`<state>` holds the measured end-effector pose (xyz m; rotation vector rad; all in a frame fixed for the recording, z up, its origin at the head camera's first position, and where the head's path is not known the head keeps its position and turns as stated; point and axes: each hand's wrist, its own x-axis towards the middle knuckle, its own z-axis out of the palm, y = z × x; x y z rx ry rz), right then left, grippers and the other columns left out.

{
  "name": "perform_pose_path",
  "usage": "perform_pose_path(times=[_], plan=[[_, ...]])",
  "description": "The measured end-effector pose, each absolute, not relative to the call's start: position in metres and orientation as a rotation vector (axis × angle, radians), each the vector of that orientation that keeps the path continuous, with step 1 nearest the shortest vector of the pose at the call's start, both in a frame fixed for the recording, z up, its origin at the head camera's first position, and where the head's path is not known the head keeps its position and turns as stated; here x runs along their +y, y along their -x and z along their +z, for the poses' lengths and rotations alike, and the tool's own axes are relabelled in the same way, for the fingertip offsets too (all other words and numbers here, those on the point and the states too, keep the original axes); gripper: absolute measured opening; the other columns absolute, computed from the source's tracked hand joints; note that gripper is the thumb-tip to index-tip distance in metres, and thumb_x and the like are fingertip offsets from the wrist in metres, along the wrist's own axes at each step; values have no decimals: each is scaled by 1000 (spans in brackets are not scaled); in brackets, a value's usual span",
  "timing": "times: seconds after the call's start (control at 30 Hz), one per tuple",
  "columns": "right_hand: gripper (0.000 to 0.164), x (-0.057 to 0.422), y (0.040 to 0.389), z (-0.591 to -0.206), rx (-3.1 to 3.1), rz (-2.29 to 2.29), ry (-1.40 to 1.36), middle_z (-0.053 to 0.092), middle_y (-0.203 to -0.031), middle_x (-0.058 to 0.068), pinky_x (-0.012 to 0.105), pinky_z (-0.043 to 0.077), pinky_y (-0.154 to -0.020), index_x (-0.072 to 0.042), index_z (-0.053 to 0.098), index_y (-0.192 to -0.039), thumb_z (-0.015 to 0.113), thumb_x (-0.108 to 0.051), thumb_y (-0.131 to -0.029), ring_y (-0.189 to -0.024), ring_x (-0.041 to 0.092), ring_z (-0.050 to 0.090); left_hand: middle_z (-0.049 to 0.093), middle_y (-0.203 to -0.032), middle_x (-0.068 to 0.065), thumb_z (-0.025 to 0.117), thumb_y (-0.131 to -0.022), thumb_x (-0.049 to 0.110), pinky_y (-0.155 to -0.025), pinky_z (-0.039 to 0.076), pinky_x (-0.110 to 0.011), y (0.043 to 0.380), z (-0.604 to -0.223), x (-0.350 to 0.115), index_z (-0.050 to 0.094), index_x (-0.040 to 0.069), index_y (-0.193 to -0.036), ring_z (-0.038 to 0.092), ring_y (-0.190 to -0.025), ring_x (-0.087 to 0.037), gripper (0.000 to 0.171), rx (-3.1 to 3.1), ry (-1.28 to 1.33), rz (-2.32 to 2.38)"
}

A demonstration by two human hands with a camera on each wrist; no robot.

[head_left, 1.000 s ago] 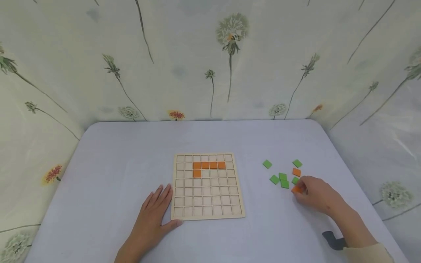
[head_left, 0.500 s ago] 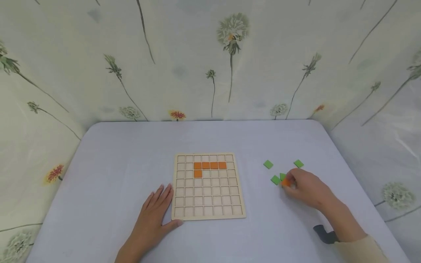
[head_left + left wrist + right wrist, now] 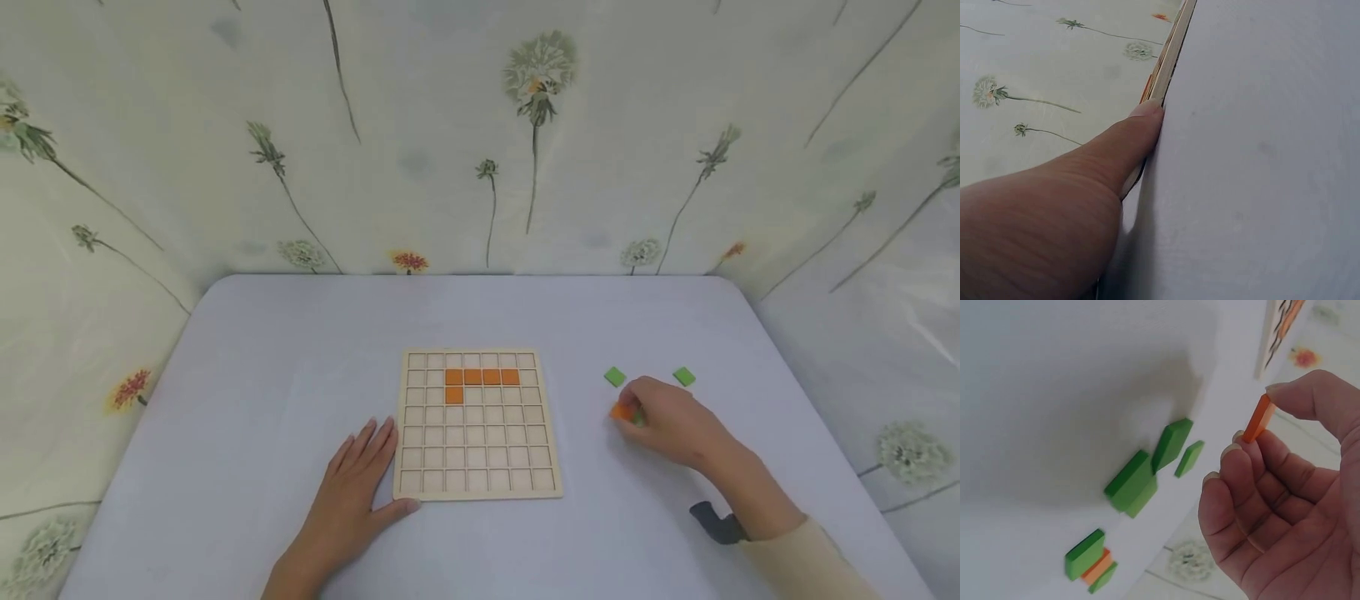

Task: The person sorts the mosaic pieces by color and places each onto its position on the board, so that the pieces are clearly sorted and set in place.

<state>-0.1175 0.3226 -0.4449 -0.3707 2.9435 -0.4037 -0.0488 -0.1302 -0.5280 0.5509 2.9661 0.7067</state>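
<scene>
Flat beside the left edge of a square wooden grid board point(image 3: 476, 458) lies my left hand point(image 3: 343, 497), fingers straight, fingertips touching its side. Its thumb presses the board's front edge, as the left wrist view point(image 3: 1141, 115) shows. My right hand point(image 3: 671, 423) pinches an orange square tile point(image 3: 1259, 419) between thumb and fingertips, held above the table to the right of the board. Below it are several green tiles point(image 3: 1171, 445) and one loose orange tile point(image 3: 1097, 565), mostly hidden by the hand in the head view. Several orange tiles point(image 3: 491, 377) sit in the board's upper cells.
Two green tiles lie in sight beyond the right hand, one on the left point(image 3: 615, 377) and one on the right point(image 3: 684, 377). A white-covered table point(image 3: 285, 350) stands against a flower-patterned cloth point(image 3: 420, 158). A dark strap point(image 3: 717, 525) shows by the right wrist.
My right hand has picked up the orange tile from the table and carried it left toward the board, over the green tiles. My left hand has stayed by the board.
</scene>
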Motion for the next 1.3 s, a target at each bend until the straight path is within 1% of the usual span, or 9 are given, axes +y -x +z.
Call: perform_pose_path(times=[0.17, 0.43, 0.7, 0.97, 1.2, 1.3], plan=[[22, 310, 125, -442, 2960, -382, 454, 66, -91, 0, 35, 57, -72, -3, 70, -104, 78, -15, -87, -80, 15, 59, 23, -172, 2, 79, -86, 58, -128, 7, -46, 50, -527, -130, 30, 11, -166, 10, -161, -22, 105, 2951, -532, 717], [19, 283, 139, -440, 2903, -411, 576, 64, -94, -4, 36, 57, -77, -6, 71, -106, 74, -14, -89, -84, 14, 59, 21, -173, 2, 79, -87, 58, -128, 7, -49, 50, -527, -130, 29, 11, -166, 8, -161, -22, 105, 2933, -519, 730], [18, 249, 148, -439, 2878, -332, 654, 64, -96, -6, 33, 58, -80, -10, 73, -106, 77, -19, -91, -88, 13, 60, 21, -172, 3, 79, -86, 59, -128, 8, -49, 50, -527, -130, 28, 13, -166, 8, -161, -21, 106, 2939, -514, 722], [17, 218, 157, -437, 2887, -369, 777, 64, -98, -5, 32, 58, -82, -10, 72, -106, 77, -21, -93, -91, 14, 61, 18, -172, 7, 78, -86, 62, -129, 6, -47, 52, -526, -129, 28, 16, -166, 5, -161, -18, 106, 2920, -490, 699], [16, 198, 165, -438, 2878, -418, 850, 64, -99, -5, 32, 57, -84, -11, 71, -106, 76, -19, -94, -93, 14, 60, 22, -172, 4, 80, -85, 61, -129, 6, -46, 52, -527, -129, 31, 14, -166, 9, -161, -21, 105, 2945, -504, 707], [18, 189, 168, -440, 2871, -420, 878, 65, -100, -4, 33, 57, -85, -10, 72, -109, 76, -19, -95, -94, 15, 60, 20, -172, 5, 79, -85, 61, -129, 6, -45, 52, -527, -129, 30, 15, -166, 8, -161, -20, 105, 2941, -495, 704]])
